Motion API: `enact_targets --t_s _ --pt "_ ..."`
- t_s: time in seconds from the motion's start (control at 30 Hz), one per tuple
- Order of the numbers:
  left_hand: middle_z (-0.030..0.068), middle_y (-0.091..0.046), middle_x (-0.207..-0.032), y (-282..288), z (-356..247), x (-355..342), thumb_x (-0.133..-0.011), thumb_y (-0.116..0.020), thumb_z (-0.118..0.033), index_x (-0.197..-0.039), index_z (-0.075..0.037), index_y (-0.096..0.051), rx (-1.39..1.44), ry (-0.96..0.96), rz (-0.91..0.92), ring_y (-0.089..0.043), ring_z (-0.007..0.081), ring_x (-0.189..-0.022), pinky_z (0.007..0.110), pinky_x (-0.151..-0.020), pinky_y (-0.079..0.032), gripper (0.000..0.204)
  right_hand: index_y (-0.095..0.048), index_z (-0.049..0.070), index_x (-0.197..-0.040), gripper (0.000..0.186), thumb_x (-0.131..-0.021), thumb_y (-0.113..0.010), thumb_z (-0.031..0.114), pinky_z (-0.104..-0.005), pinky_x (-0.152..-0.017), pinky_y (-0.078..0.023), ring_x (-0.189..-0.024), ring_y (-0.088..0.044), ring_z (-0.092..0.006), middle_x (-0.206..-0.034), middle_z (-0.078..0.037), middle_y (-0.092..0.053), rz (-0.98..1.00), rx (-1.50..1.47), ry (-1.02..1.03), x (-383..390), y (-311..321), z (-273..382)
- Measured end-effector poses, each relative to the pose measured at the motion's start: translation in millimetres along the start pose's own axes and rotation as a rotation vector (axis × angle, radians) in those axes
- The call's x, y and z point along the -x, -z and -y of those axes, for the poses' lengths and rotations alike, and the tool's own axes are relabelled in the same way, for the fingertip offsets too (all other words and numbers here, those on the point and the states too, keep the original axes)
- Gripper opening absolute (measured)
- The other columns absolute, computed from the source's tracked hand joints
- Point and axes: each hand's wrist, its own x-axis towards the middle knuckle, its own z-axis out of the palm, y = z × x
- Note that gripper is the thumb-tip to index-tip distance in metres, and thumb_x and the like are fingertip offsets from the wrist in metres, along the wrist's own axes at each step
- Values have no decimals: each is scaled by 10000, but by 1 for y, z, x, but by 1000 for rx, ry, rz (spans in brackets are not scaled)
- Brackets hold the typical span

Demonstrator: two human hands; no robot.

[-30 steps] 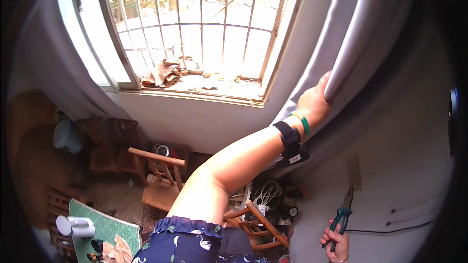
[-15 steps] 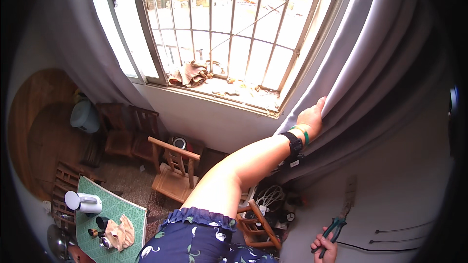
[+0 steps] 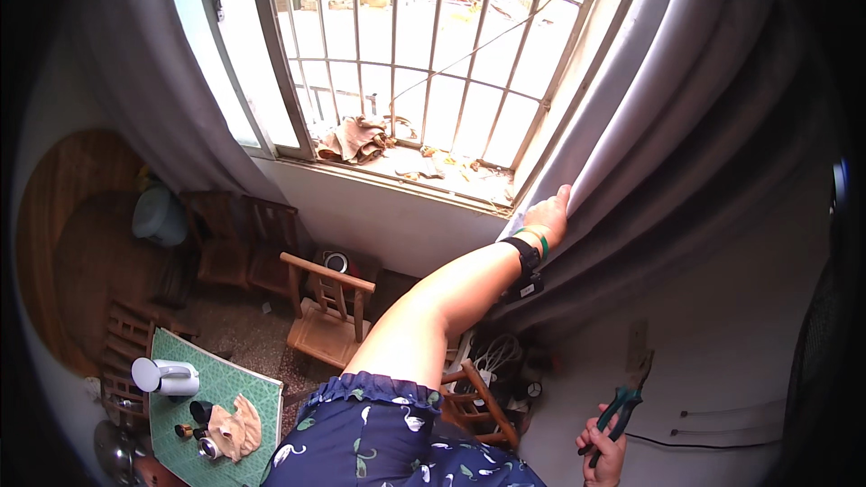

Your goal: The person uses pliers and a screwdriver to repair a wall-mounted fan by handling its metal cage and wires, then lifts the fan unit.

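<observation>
My left arm reaches across to the grey curtain (image 3: 686, 126) at the right of the window. My left hand (image 3: 547, 216) is closed on the curtain's edge near the window's lower right corner, thumb up. A dark band and a green bangle circle that wrist. Low on the right, my right hand (image 3: 603, 453) is wrapped round the handles of teal-and-black pliers (image 3: 624, 401). Their jaws point up, in front of the pale wall. I cannot make out anything between the jaws.
A barred window (image 3: 424, 54) has a crumpled cloth (image 3: 357, 139) on its sill. Below stand a wooden chair (image 3: 327, 329) and a tipped wooden chair (image 3: 483, 406) near tangled white cables (image 3: 498, 356). A green-topped table (image 3: 216, 383) holds a white jug (image 3: 171, 377). A black cable (image 3: 704, 445) runs at right.
My left hand has shifted left, drawing the curtain's edge a little toward the window. The pliers stay in my right hand, tilted slightly more to the right. The whole view has moved slightly.
</observation>
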Motion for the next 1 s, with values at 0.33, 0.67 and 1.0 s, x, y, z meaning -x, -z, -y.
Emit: enact_targets --t_s 0.33,0.67,1.0 --pt "131 -704 -991 21 4 72 -934 -537 -458 -1248 -97 -580 -689 -260 950 -677 257 -822 322 -774 -528 481 -424 -17 -1304 521 -847 -670 30 -209 -737 -433 -806 -521 -61 -902 28 -539 169 171 109 -12 -23 21" --pt "65 -554 -1114 -7 -132 201 -904 -646 -414 -1222 3 -454 818 -344 1237 -509 151 -1051 312 -935 -432 558 -244 27 -1458 814 -790 -708 -4 -332 -1018 -391 -1238 -474 -239 -1358 -137 -447 143 477 743 14 -40 55" --pt "151 -565 -1124 6 -190 219 -728 -819 -413 -1125 7 -531 879 -722 788 -560 235 -1036 360 -920 -461 646 -248 29 -1449 804 -776 -684 87 -391 -1004 -402 -1219 -466 -368 -1321 -228 -429 91 1023 957 36 -36 111"
